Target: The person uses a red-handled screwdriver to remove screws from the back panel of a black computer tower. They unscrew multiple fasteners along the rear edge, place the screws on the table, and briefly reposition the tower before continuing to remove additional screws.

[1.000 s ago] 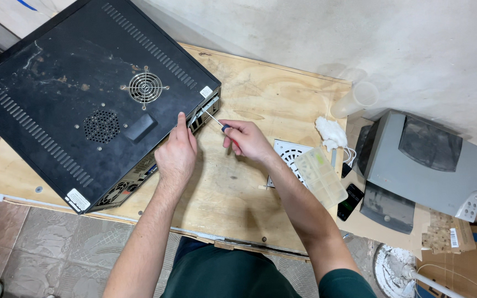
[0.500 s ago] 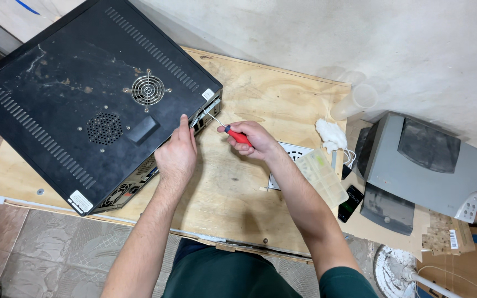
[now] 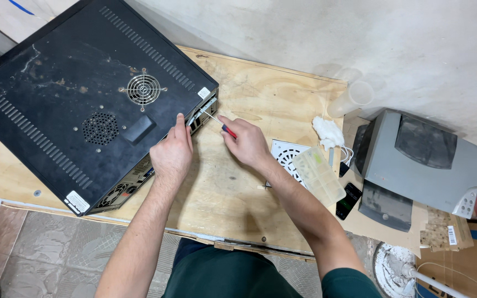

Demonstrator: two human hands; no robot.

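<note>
Screwdriver (image 3: 221, 124), light, thin and stiff, sits pinched by its red grip in your right hand (image 3: 248, 144), tip at the heavy rigid black computer case (image 3: 89, 99) on the desk (image 3: 260, 105), your left hand (image 3: 171, 154) flat against the case edge, holding nothing.

Matt black, dusty metal computer case (image 3: 78, 94); bare, rough plywood tabletop (image 3: 260, 88); clear plastic compartment box (image 3: 319, 175); smooth grey plastic printer (image 3: 415, 160).

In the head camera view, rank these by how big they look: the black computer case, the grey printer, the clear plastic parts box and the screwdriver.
Largest to smallest:
1. black computer case
2. grey printer
3. clear plastic parts box
4. screwdriver, partly hidden in the right hand, so its full size is unsure.
</note>
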